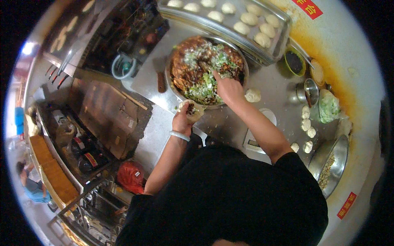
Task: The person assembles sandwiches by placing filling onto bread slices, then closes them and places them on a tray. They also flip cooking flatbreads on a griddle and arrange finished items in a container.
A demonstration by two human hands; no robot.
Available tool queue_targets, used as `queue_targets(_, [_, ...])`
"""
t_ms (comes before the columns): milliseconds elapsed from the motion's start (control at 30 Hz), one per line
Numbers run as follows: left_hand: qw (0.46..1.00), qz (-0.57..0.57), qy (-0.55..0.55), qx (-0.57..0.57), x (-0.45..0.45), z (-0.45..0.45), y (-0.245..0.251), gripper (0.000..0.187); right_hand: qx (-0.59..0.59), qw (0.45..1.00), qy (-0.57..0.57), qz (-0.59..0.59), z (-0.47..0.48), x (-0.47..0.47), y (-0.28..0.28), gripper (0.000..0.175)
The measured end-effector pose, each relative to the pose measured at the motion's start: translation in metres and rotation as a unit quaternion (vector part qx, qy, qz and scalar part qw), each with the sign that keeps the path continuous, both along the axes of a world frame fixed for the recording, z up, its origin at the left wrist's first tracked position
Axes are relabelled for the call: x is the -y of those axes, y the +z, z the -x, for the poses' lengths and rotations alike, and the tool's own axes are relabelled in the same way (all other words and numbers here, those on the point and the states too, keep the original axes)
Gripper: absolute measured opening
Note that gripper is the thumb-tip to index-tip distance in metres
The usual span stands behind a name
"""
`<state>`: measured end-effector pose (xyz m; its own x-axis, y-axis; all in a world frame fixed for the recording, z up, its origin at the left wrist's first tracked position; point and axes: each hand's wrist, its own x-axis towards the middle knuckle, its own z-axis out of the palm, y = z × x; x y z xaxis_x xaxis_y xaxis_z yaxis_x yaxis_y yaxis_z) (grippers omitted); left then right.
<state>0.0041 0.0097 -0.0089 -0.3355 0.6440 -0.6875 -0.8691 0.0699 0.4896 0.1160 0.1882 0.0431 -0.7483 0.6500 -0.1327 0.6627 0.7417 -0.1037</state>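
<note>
My left hand (182, 120) cups a flattened round of dough (195, 114) with some dark minced filling (190, 108) in its middle. It is just off the near rim of a large metal bowl (245, 73). The bowl is heaped with reddish-brown filling (184, 72) and chopped green onion (200, 92). Over the heap reaches my right hand (229, 89), index finger stretched into the filling. A dark, slim shape lies at that fingertip; whether the hand grips a tool is unclear. A dough ball (252, 95) rests on the steel worktop just right of the bowl.
Stacked metal trays (221, 23) with several filled buns stand behind the bowl. A brown wooden handle (161, 82) lies to its left. At right are a dark-liquid bowl (294, 63), small dough pieces (305, 124), a kitchen scale (254, 143) and a steel basin (337, 164).
</note>
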Motion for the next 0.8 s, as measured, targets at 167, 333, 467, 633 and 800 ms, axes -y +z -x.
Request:
queue_targets(167, [1.0, -0.006, -0.01, 0.007, 0.002, 0.002, 0.001, 0.034, 0.014, 0.999, -0.015, 0.049, -0.029, 0.005, 0.005, 0.054])
queue_targets(333, [1.0, -0.017, -0.025, 0.008, 0.001, 0.001, 0.007, 0.033, 0.007, 1.0, -0.008, -0.03, -0.025, -0.019, 0.019, 0.057])
queue_targets(467, [0.999, -0.027, -0.02, 0.03, -0.002, 0.0, 0.01, 0.029, 0.082, 0.997, -0.008, 0.012, -0.007, -0.003, 0.001, 0.061])
queue_targets(633, [0.979, -0.041, -0.11, -0.169, 0.006, 0.005, -0.038, 0.033, 0.017, 0.998, -0.002, 0.057, -0.013, 0.007, -0.002, 0.056])
queue_targets(800, [0.999, -0.012, -0.032, 0.016, -0.001, 0.0, -0.012, 0.028, 0.025, 0.998, -0.019, 0.046, -0.021, 0.026, -0.006, 0.055])
